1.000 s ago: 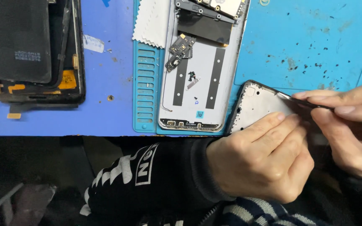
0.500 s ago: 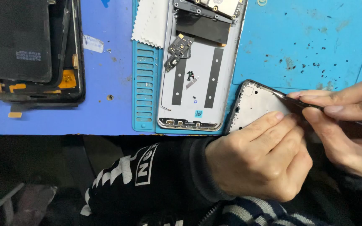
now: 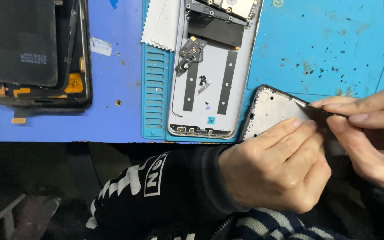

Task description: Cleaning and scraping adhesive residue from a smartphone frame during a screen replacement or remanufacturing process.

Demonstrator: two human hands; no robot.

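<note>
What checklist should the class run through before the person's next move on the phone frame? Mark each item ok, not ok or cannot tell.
1. Phone frame steadied: ok, the left hand lies on it, its fingers pressed flat on the inner face.
2. Tool gripped: ok, the right hand pinches the thin metal tool.
3. Tool tip on the frame: ok, it touches the upper edge.
4. Frame fully on the blue mat: not ok, its near part overhangs the table edge.
5. Mat clean: not ok, dark specks lie scattered.
6. Frame's lower half undamaged: cannot tell, the hands hide it.
</note>
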